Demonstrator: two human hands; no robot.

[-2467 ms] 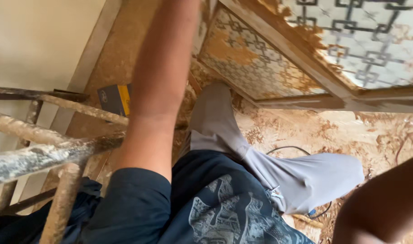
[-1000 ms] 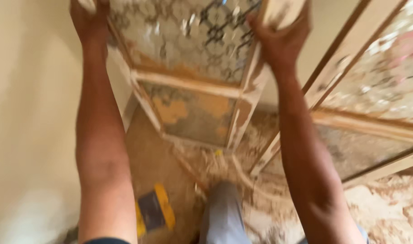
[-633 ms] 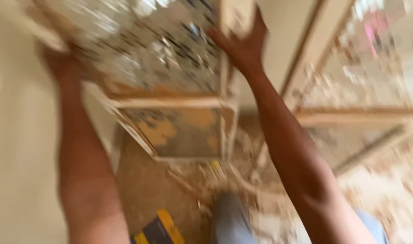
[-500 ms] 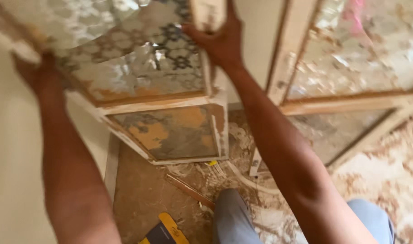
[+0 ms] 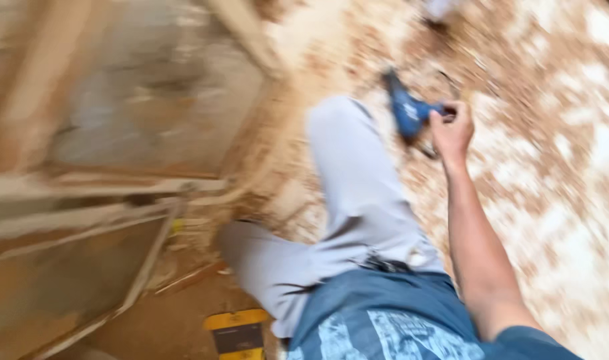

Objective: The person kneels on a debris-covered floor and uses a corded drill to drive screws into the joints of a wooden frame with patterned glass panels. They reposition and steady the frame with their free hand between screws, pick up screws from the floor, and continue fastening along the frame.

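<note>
The right hand (image 5: pixel 451 130) reaches far out to the blue power tool, seemingly a drill (image 5: pixel 408 112), which lies on the floor (image 5: pixel 551 173) just past the person's grey-trousered leg (image 5: pixel 358 193). The fingers (image 5: pixel 451 112) are curled at the tool's rear end, touching it and, as far as the blur lets one judge, clenched about its handle; the grip cannot be made out finely. The drill's body points up and left from the hand, its nose away from the leg, lying low on the sawdust. A dark cord or loop seems to trail beside it, too smeared to be sure.

The left hand is not in view, so its fingers cannot be told.

The arm is stretched nearly straight, probably because the drill lies beyond the knee and the person is seated or crouched. Left of the leg stand wooden frames with patterned panels (image 5: pixel 118 133), leaning at an angle. Below the leg, near the blue shirt (image 5: pixel 384 327), a yellow-and-black tool (image 5: pixel 236 330) lies on the floor. Wood shavings cover the ground all round the drill.
</note>
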